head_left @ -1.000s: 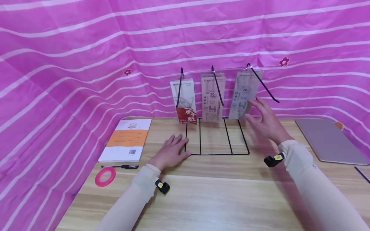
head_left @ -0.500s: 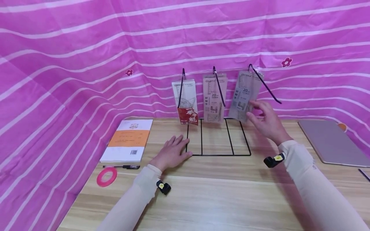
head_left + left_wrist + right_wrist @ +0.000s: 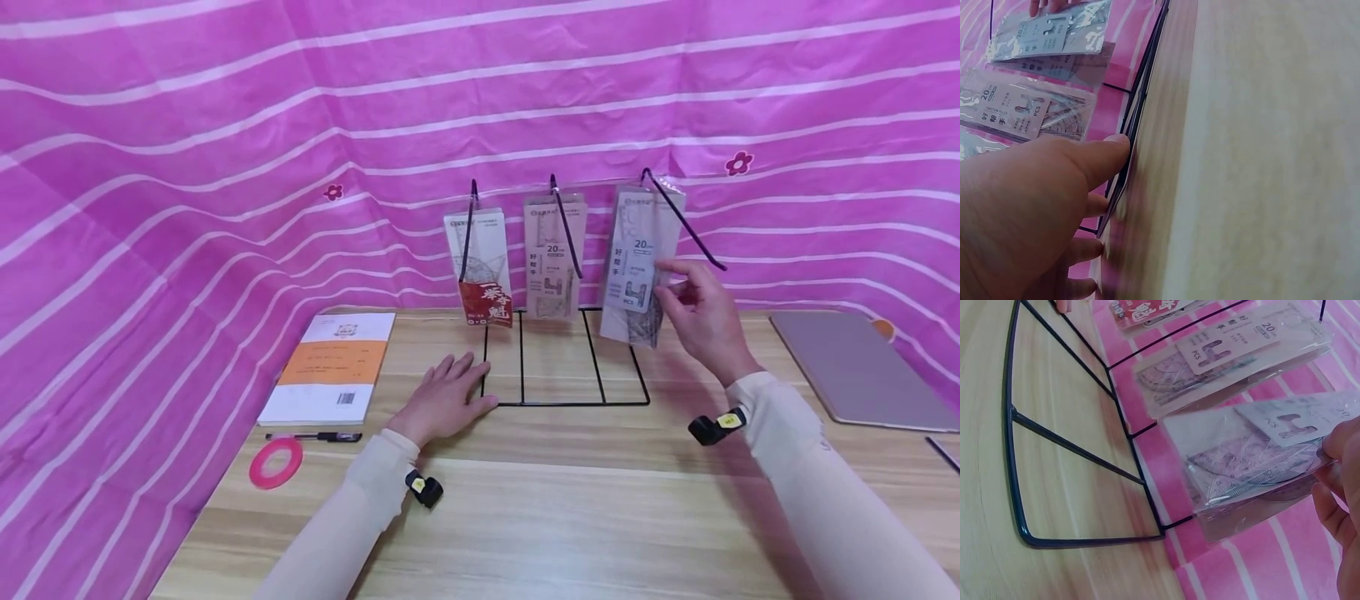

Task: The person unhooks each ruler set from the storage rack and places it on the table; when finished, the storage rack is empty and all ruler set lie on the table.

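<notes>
Pinches the clear-wrapped ruler packet (image 3: pixel 632 271) by its right edge between thumb and forefinger of the right hand (image 3: pixel 708 325), just below the right hook (image 3: pixel 686 223) of the black wire rack (image 3: pixel 562 405); rests the left hand (image 3: pixel 442 400), with fingers extended and clamped on nothing, at the front left corner, apparently for steadiness. Seems busy with adjusting the packet at that hook; cannot tell whether to call this hanging or removing. Next, probably calls for a gentle slide along the sloping arm, with a light, sure pinch and firm support against tipping. For materials, note glossy, crinkled film over flat printed card and a see-through curved scale, with a similar packet (image 3: pixel 1041 67) close behind; slim, rounded, dark-coated wire, turned up slightly at the tip; on the neighbouring hooks, a long pinkish packet (image 3: pixel 551 287) and a red-and-white packet (image 3: pixel 487 304); beneath, a smooth, streaky wood-grain tabletop (image 3: pixel 540 517); behind, loosely folded pink cloth (image 3: pixel 480 83) with white stripes
</notes>
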`<state>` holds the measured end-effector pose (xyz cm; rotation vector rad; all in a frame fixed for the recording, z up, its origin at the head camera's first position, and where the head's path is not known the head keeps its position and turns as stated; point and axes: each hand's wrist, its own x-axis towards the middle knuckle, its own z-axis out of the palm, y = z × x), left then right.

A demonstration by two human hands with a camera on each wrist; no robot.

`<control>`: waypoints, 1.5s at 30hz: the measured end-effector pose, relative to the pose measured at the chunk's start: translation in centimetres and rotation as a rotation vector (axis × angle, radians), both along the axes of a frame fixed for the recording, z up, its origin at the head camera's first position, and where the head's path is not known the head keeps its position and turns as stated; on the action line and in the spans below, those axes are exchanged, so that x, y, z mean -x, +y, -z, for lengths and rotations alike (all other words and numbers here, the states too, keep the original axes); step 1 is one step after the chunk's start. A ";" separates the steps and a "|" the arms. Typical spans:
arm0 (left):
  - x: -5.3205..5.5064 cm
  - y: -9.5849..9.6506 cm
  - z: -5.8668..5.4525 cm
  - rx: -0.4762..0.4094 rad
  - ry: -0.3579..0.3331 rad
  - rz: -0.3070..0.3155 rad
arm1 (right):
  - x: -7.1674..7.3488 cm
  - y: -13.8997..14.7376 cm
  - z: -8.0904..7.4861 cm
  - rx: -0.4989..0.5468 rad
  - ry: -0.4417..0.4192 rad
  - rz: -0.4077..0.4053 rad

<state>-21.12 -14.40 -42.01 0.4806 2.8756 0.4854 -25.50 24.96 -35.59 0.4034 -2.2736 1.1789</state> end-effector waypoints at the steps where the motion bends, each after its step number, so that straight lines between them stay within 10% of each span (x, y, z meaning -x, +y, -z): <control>1: 0.0 0.0 0.0 0.003 0.000 0.000 | -0.2 0.1 -0.1 -0.005 -0.001 0.001; 45: 0.0 -0.2 0.1 0.017 0.021 0.010 | -10.8 5.5 -1.1 -0.103 -0.044 -0.001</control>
